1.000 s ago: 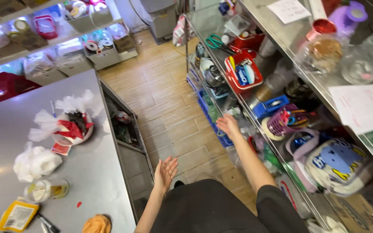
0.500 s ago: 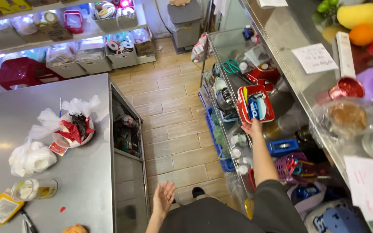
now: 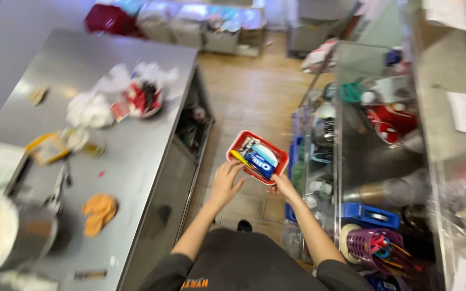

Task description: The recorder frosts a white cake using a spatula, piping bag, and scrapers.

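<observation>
Steel pot (image 3: 6, 237) cut off, blurred

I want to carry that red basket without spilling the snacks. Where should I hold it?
Hold the red basket by its rim on two opposite edges, coming from below, fingers under and thumbs on top. It is shallow, open-topped and tilted here, so a grip on both sides probably keeps it level. The left hand and right hand both hold its near edge now.

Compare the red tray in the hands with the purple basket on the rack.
The red tray is shallow with solid walls; the purple basket is deeper and slotted. The tray is held in the air by the left hand and right hand; the basket rests on the rack. Both are plastic and hold small items.
</observation>
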